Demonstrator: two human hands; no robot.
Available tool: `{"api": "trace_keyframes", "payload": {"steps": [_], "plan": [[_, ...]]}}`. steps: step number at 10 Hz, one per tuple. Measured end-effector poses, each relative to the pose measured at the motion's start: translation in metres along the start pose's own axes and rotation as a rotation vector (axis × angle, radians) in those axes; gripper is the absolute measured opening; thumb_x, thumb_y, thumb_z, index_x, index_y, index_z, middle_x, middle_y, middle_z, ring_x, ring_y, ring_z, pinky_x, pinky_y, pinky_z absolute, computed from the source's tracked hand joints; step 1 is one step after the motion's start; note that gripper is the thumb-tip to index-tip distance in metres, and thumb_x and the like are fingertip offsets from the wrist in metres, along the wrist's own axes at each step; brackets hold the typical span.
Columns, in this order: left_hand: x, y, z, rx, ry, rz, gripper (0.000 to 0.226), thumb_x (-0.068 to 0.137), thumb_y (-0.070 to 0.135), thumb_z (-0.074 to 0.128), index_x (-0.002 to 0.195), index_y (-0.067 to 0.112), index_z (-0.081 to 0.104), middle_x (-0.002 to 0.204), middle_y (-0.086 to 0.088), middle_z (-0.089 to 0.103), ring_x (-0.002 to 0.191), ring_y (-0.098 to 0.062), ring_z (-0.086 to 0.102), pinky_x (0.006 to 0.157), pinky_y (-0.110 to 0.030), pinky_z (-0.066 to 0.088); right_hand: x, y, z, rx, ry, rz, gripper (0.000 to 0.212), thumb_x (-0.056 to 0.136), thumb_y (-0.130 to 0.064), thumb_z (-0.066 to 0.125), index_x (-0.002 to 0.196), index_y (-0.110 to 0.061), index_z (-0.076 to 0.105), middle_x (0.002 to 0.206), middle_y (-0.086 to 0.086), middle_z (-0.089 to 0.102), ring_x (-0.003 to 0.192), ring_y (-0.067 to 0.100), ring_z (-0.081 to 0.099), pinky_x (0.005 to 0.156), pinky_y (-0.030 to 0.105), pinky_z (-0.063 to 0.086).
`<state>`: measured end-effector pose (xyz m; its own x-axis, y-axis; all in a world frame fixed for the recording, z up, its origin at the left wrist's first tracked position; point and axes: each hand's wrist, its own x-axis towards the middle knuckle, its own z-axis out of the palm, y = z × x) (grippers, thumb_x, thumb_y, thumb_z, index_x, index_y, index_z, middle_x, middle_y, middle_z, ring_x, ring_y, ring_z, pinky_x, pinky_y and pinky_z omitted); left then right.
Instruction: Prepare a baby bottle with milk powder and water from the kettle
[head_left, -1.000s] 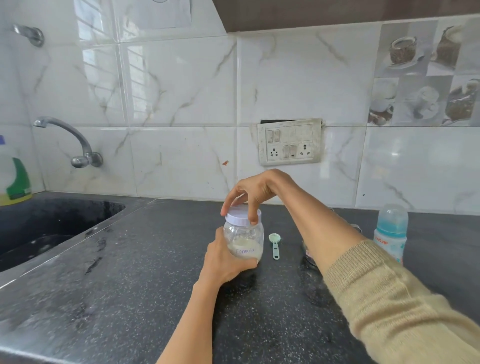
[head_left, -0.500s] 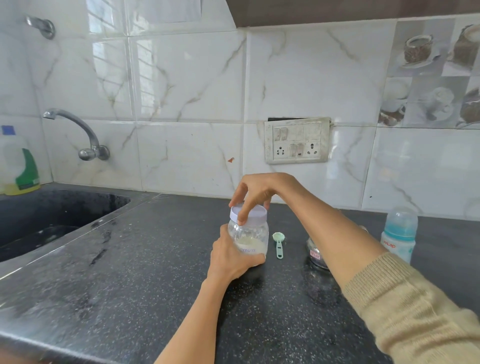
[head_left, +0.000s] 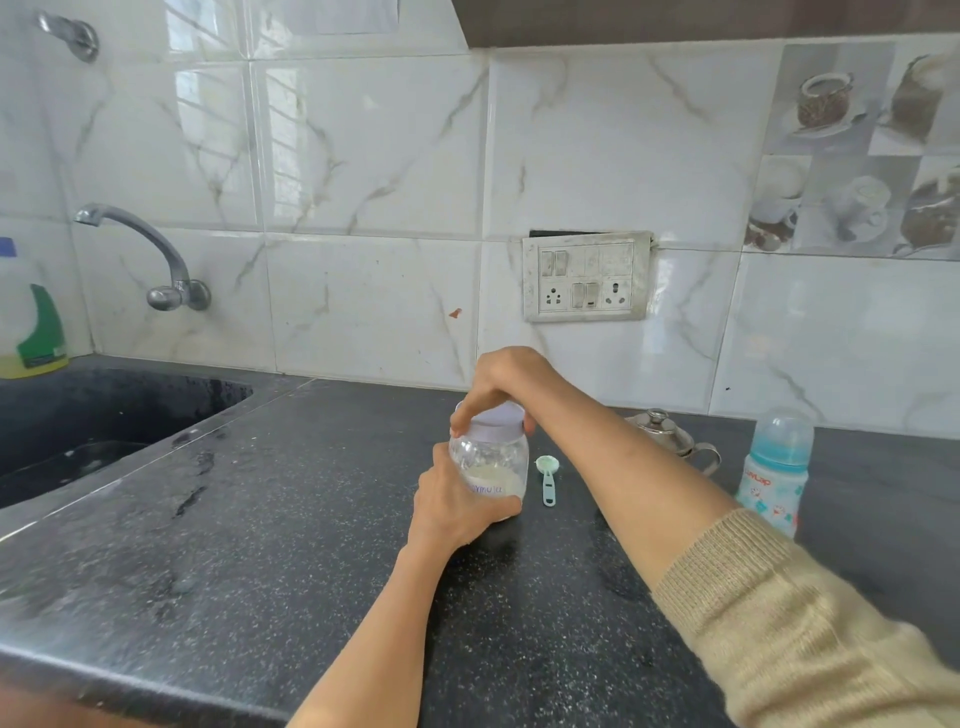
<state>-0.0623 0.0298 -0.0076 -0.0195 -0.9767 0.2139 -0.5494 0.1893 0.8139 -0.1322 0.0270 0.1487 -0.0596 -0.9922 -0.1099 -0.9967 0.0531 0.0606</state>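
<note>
Toward the back edge of the counter (head_left: 260, 545), below the switch plate, our left hand (head_left: 457, 512) wraps the lower body of the clear formula jar (head_left: 488, 467) while our right hand (head_left: 501, 387) grips its pale lilac lid (head_left: 496, 422) from above, fingers curled round the rim. Compared with a second ago the right hand has turned and dropped lower over the lid, its fingers now reaching further down the rim, which we read as the lid being twisted loose; it is still seated on the jar. A low layer of powder lies in the bottom. Just right of the jar the green scoop (head_left: 546, 480) lies flat, untouched. Behind our right forearm stands the steel kettle (head_left: 670, 434), and toward the counter's right edge the blue baby bottle (head_left: 776, 467) stands upright and still capped, so neither powder nor water has gone in yet.
</note>
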Motion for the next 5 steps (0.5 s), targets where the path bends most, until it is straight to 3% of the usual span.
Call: {"api": "trace_keyframes", "payload": {"steps": [1,2,3,4,5], "plan": [[-0.002,0.001,-0.001,0.007,-0.007,-0.005,0.094,0.058,0.043,0.080,0.133,0.016,0.028,0.108,0.001,0.047,0.103,-0.024,0.053,0.082,-0.036,0.050,0.001,-0.001,0.009,0.092,0.118,0.030,0.065,0.068,-0.056,0.075,0.112,-0.013,0.054,0.092,0.001,0.050,0.061,0.021,0.052,0.045,0.026,0.036],[-0.003,0.000,-0.001,-0.009,-0.016,-0.017,0.097,0.055,0.045,0.080,0.133,0.017,0.029,0.118,-0.003,0.052,0.108,-0.025,0.054,0.087,-0.039,0.050,0.001,0.002,0.018,0.168,0.199,0.033,0.059,0.063,-0.061,0.076,0.088,-0.013,0.052,0.074,0.000,0.045,0.073,0.018,0.051,0.046,0.025,0.033],[-0.009,0.005,-0.006,0.007,-0.041,-0.020,0.110,0.049,0.051,0.080,0.137,0.017,0.025,0.127,-0.003,0.051,0.115,-0.026,0.053,0.092,-0.041,0.049,-0.009,0.014,0.026,0.286,0.240,-0.008,0.070,0.059,-0.074,0.070,0.083,-0.009,0.057,0.077,-0.001,0.054,0.081,0.021,0.056,0.051,0.025,0.037],[-0.015,0.007,-0.012,0.087,-0.003,-0.021,0.150,0.039,0.064,0.082,0.148,0.006,-0.004,0.154,-0.018,0.020,0.141,-0.035,0.023,0.115,-0.049,0.026,-0.034,0.046,0.044,0.389,0.404,-0.036,0.094,0.063,-0.084,0.053,0.118,-0.008,0.060,0.115,0.004,0.065,0.105,0.025,0.061,0.079,0.033,0.048],[-0.031,0.012,-0.022,0.027,0.153,0.017,0.145,0.053,0.062,0.081,0.148,0.000,-0.010,0.158,-0.018,0.000,0.147,-0.032,0.000,0.119,-0.046,0.001,-0.059,0.086,0.075,0.547,0.654,-0.031,0.073,0.080,-0.077,0.038,0.111,-0.016,0.063,0.117,0.001,0.066,0.104,0.019,0.061,0.082,0.034,0.048]]}}
